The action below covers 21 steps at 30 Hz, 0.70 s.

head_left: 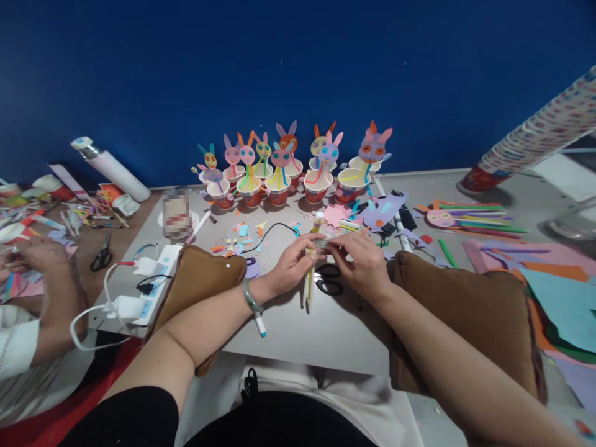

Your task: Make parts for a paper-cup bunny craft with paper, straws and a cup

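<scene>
Sticks [310, 285] between left fingers [302, 246]

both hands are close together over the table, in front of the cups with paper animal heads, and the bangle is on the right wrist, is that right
Not quite: the head view shows the bangle at the wrist of the left hand, not the right hand. Both are close together over the table, in front of the cups with paper animal heads.
</scene>
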Motion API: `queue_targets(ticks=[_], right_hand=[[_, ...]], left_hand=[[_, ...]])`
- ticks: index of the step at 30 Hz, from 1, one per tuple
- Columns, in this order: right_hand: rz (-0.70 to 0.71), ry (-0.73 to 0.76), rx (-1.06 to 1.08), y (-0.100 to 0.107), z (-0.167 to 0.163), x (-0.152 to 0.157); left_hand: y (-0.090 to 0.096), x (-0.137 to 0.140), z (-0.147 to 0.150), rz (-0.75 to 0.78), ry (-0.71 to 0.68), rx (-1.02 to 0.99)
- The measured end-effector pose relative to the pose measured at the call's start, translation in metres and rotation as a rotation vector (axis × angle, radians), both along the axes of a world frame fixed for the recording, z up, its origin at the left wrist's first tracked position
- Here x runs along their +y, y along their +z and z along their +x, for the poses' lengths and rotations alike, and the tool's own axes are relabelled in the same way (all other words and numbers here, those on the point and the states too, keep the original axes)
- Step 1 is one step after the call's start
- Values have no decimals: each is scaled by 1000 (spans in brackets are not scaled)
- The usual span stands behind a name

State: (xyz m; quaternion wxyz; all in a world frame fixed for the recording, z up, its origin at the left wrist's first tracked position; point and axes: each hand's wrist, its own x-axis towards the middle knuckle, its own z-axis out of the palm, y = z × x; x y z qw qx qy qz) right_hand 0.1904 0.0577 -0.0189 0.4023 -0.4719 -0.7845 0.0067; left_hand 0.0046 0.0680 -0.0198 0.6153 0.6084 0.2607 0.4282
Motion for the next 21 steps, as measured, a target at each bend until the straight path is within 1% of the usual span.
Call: queue_targets(ticks=[2, 4, 6, 9, 12, 15, 17, 21], right_hand=[[56, 30, -108, 0, 3, 1], [64, 49, -219, 0, 5, 3], [46, 70, -288, 1, 6, 4], [39, 100, -316, 0, 7, 7], [77, 107, -260, -2, 8, 8], [77, 93, -137, -3, 9, 9], [32, 67, -34, -2, 9, 8], [-116, 37, 168, 2, 9, 9]], left_hand=[[2, 0, 2, -91, 5, -55], [3, 0, 3, -154, 20, -80], [4, 1, 3, -184, 30, -82], [4, 2, 3, -200, 37, -73], [3, 4, 2, -214, 35, -92], [2, 6, 3, -233, 31, -127], [0, 7, 3, -258, 33, -149], [-1, 11, 4, -357, 42, -219]])
